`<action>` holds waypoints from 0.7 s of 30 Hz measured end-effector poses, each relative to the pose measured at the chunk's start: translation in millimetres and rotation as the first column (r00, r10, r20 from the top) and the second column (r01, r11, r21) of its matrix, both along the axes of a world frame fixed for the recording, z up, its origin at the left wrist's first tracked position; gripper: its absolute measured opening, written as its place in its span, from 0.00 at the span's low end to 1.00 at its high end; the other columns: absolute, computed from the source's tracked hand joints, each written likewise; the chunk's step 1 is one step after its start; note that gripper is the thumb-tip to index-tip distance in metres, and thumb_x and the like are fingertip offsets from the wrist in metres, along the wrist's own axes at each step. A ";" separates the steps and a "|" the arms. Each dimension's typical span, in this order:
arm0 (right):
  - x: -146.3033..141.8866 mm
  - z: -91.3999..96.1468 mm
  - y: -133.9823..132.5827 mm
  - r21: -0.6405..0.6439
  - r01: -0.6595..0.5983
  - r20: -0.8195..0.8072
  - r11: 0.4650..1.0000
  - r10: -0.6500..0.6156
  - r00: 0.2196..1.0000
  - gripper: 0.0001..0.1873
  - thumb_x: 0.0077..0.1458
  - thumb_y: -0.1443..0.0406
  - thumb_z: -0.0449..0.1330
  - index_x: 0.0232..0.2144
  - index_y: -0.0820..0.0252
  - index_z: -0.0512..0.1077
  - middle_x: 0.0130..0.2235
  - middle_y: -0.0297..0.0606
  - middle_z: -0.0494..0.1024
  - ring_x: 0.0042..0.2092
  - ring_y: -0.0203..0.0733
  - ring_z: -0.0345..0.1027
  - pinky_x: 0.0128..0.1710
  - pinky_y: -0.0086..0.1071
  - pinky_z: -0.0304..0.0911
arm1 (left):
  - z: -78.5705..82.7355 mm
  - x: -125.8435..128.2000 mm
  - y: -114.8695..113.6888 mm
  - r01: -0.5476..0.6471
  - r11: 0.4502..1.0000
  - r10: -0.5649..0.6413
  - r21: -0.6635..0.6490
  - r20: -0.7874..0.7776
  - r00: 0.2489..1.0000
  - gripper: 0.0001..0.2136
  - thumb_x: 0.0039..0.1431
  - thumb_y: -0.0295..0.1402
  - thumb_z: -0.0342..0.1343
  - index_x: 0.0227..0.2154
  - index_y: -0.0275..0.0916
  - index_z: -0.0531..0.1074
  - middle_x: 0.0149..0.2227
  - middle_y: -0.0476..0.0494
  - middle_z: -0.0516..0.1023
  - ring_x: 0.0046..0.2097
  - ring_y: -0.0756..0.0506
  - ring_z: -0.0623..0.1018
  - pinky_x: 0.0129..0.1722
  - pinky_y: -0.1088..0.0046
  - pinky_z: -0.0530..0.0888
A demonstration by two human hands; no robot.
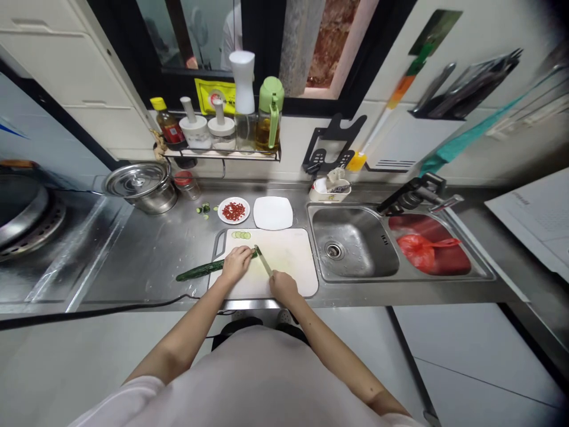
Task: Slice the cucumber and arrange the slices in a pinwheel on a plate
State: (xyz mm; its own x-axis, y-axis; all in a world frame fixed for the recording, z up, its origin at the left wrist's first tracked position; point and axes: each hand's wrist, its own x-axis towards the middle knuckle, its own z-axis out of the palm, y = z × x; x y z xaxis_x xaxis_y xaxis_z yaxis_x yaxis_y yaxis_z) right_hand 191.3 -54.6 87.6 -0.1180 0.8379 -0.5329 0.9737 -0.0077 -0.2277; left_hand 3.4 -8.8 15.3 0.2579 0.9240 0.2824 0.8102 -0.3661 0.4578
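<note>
A long dark green cucumber lies across the left edge of the white cutting board. My left hand is closed over it near its right end. In my right hand is a kitchen knife, its handle hidden in my fist. The blade points away from me, its tip by the cucumber's cut end. Several thin cucumber slices lie in a row at the board's upper left.
Behind the board stand a plate of chopped red pieces and a white plate. Cucumber scraps and a lidded steel pot are at left. To the right is a double sink holding a red bag. A black cable crosses the counter edge.
</note>
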 end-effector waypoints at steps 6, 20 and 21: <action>23.5 4.4 -9.0 0.156 -0.028 0.183 0.987 -0.001 0.983 0.21 0.63 0.69 0.42 0.56 0.58 0.63 0.39 0.47 0.77 0.43 0.45 0.72 0.41 0.35 0.60 | 0.9 -0.7 -5.2 -0.021 0.999 0.023 -0.028 0.070 0.997 0.10 0.63 0.35 0.48 0.41 0.44 0.74 0.40 0.44 0.77 0.44 0.45 0.74 0.45 0.67 0.71; 40.8 -2.6 -18.9 0.293 -0.052 0.195 0.955 -0.006 0.981 0.30 0.61 0.64 0.52 0.64 0.56 0.54 0.44 0.46 0.72 0.46 0.46 0.64 0.47 0.36 0.54 | -1.2 -4.8 -21.9 -0.105 0.994 0.105 -0.003 0.068 0.992 0.12 0.64 0.34 0.48 0.45 0.44 0.73 0.45 0.43 0.77 0.48 0.43 0.74 0.57 0.57 0.64; 41.9 -3.2 -18.9 0.295 -0.055 0.190 0.954 -0.002 0.982 0.30 0.61 0.64 0.52 0.64 0.56 0.54 0.44 0.47 0.71 0.46 0.46 0.63 0.48 0.36 0.53 | 0.9 -5.0 -21.3 -0.137 0.991 0.136 0.000 0.093 0.986 0.12 0.64 0.34 0.47 0.46 0.44 0.73 0.45 0.43 0.77 0.49 0.43 0.73 0.56 0.57 0.64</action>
